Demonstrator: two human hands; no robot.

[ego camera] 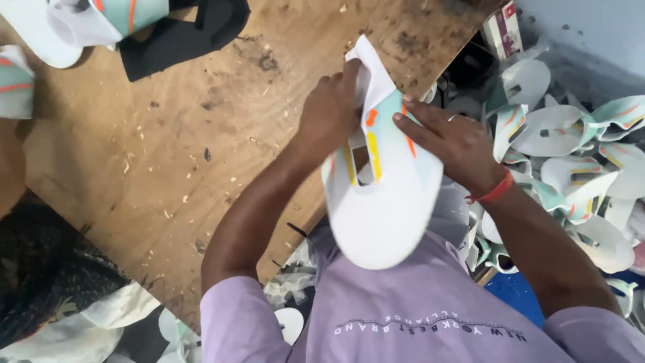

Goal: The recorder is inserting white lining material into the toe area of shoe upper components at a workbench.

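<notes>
I hold a flat white shoe upper piece [390,202] with mint, orange and yellow stripes above the edge of a wooden table [175,134]. My left hand [330,111] grips its narrow upper end from the left side, fingers curled around it. On the right, my right hand [451,142] lies over the piece's upper edge with the fingers pressed on the striped part. A red band is on my right wrist. The piece's wide rounded end hangs toward my chest.
A heap of similar white and mint shoe pieces [578,161] lies to the right, below the table edge. More pieces [80,20] and a black sheet [181,37] lie at the table's far left. A small box [504,27] stands at the top right.
</notes>
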